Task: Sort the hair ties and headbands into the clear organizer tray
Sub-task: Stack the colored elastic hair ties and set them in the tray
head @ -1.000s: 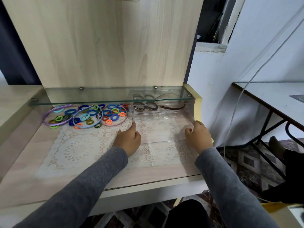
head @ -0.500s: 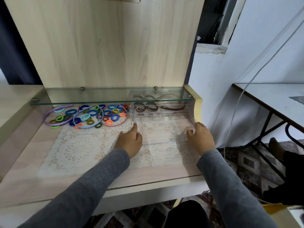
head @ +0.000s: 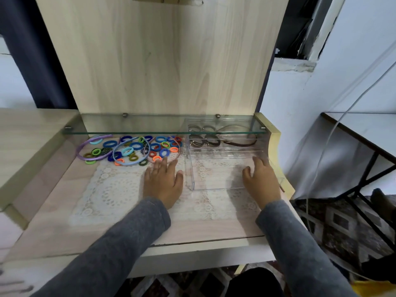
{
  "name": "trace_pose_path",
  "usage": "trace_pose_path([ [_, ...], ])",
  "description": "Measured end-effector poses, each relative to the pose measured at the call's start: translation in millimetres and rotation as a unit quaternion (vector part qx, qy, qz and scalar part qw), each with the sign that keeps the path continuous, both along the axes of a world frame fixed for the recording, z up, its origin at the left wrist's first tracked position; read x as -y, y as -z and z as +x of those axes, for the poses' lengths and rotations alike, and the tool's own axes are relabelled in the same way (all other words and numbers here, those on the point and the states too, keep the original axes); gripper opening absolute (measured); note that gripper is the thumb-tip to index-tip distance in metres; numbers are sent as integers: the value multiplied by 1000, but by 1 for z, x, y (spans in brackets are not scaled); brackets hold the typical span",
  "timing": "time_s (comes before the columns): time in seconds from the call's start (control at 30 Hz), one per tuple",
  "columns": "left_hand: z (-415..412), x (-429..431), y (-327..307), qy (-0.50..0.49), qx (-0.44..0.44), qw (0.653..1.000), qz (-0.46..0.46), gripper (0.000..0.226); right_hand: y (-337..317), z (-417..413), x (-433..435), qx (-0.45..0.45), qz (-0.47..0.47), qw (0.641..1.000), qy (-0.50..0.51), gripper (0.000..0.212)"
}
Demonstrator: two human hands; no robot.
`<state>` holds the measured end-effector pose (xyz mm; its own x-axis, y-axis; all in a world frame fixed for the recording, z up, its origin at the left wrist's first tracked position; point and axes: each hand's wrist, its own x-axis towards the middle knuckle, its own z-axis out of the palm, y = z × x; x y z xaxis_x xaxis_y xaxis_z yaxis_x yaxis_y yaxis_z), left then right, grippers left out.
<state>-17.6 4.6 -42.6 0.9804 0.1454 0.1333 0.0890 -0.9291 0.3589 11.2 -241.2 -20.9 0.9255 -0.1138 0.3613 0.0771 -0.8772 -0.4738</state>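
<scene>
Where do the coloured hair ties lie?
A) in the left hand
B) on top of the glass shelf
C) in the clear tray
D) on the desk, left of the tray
D: the coloured ties lie in a heap on the desk, left of the tray and below the glass shelf.

I'm working at a home dressing table point(head: 203, 228): lace mat point(head: 115, 189) lying under a glass shelf point(head: 132, 125), patterned rug point(head: 338, 221) covering the floor.

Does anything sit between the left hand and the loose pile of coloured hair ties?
Nothing visible does. The left hand lies flat on the white lace mat right before the pile of coloured hair ties; the clear glass shelf overhangs only its rear.
</scene>
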Motion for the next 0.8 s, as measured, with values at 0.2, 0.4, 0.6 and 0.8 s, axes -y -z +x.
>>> trace_pose_path([
  [0.2, 1, -44, 1, -74, 13, 995, 72, 57, -4, -2, -71, 67, 19, 992, -102, 39],
  [0.4, 1, -84, -1, -128, -23, 984, 118, 59, -6, -1, -143, 89, 27, 970, -226, 37],
  [0.6, 2, -106, -4, -108, -47, 976, 182, 54, 1, 5, -189, -95, -50, 950, -295, 57],
  [0.8, -10, -112, -2, -70, -39, 980, 184, 48, 3, 9, -205, -137, -120, 945, -273, 58],
])
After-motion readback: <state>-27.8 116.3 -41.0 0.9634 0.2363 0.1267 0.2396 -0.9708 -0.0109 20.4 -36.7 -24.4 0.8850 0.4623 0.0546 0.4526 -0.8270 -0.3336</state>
